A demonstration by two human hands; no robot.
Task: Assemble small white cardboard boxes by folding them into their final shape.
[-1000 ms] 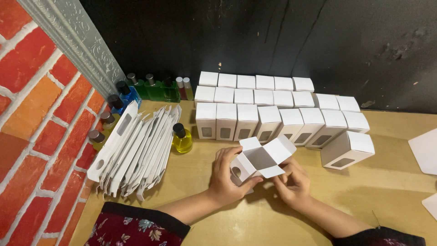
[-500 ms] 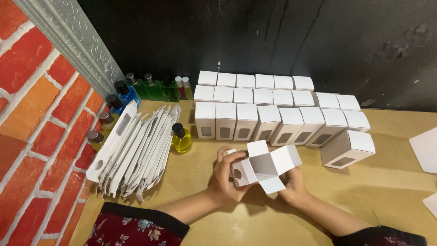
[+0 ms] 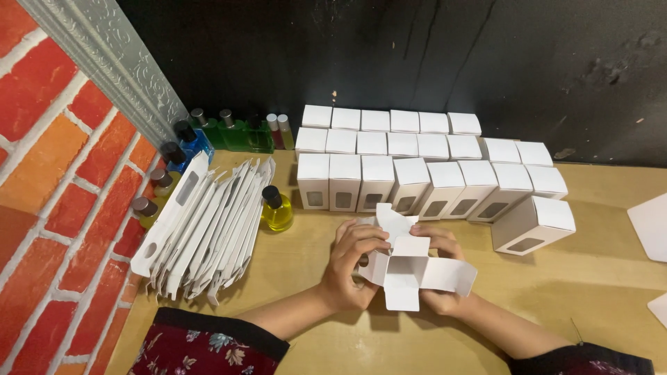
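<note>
We see two hands low in the middle of the frame, and both hold one small white box (image 3: 410, 267) with its flaps open. The left hand (image 3: 351, 267) has its fingers (image 3: 368, 239) curled shut on the left side of the box, with the thumb pressing on a flap. The right hand (image 3: 441, 274) is partly hidden behind the box. Its fingers (image 3: 445, 244) bend around the back of the box and grip it, and we cannot see its thumb. The box sits just above the tabletop (image 3: 590, 285), which is light brown wood.

Just behind the hands stand rows of closed white boxes (image 3: 417, 160), packed close together, and each front one has a little window. One more closed box (image 3: 533, 223) stands tilted at the right end. To the left of the hands, a stack of flat white box blanks (image 3: 208, 226) leans in a row. A small yellow bottle with a black cap (image 3: 276, 208) stands between the stack and the rows of boxes.

In the upper left of the frame, more small bottles (image 3: 229, 132), blue, green and yellow, line up along the wall. The wall at the left is red brick (image 3: 48, 180), and the wall at the back is black (image 3: 417, 55). Bits of white sheet (image 3: 649, 226) show at the right edge.
</note>
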